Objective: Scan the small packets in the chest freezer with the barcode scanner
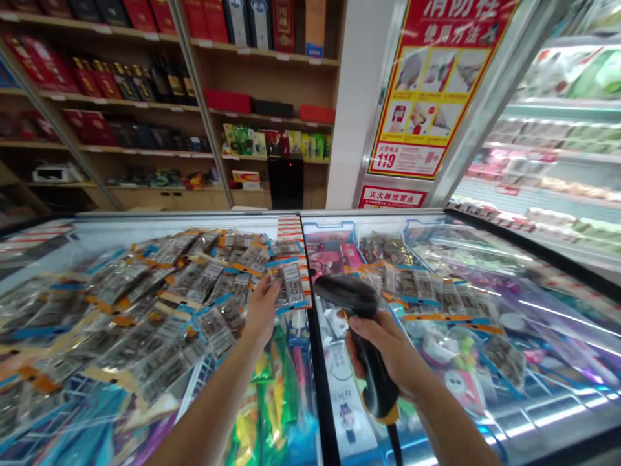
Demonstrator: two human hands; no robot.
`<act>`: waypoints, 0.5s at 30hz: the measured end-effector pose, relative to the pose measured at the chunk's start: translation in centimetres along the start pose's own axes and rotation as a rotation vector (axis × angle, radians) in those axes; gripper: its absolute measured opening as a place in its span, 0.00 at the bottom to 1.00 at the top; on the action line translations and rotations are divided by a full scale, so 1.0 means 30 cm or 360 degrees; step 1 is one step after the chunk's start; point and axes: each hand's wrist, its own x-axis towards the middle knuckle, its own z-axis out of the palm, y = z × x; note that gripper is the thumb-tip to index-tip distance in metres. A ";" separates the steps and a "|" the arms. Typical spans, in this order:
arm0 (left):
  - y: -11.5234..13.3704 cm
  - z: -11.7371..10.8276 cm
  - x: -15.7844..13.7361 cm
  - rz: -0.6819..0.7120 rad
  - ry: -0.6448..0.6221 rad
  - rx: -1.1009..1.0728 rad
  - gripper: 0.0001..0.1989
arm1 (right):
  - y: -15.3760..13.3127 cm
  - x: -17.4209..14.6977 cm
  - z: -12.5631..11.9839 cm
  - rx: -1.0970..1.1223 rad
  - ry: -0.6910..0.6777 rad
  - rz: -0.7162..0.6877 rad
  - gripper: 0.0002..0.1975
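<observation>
My right hand (388, 346) is wrapped around the handle of a black barcode scanner (347, 291), whose head points left toward my other hand. My left hand (262, 309) pinches the edge of a clear plastic packet (292, 285) with blue strips and a printed white label. That packet is raised near the black divider of the chest freezer. Many similar packets (169, 278), clear with orange and blue edges, lie heaped beneath and left of my left hand. More of them (436, 298) lie to the right, beyond the scanner.
A black divider bar (317, 375) splits the freezer (194, 221). Green and yellow bags (272, 395) lie below my left hand. A cable (395, 443) hangs from the scanner. Wooden shelves (272, 55) with boxes and bottles stand behind, beside a red poster (431, 90) and a refrigerated display (548, 155).
</observation>
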 end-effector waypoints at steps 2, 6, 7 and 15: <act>0.011 0.003 -0.003 -0.0042 0.0018 -0.0073 0.21 | 0.009 0.004 0.004 -0.0070 0.0020 0.0083 0.13; 0.019 0.006 -0.007 -0.0042 -0.0027 -0.0137 0.22 | 0.041 -0.014 0.020 -0.0199 0.0070 0.0133 0.13; 0.019 0.006 -0.007 -0.0038 -0.0052 -0.0148 0.22 | 0.049 -0.022 0.026 -0.0226 0.0073 0.0126 0.14; 0.009 -0.003 0.007 0.0049 -0.0191 -0.0202 0.19 | 0.116 -0.078 0.055 -0.0326 0.0168 -0.0062 0.14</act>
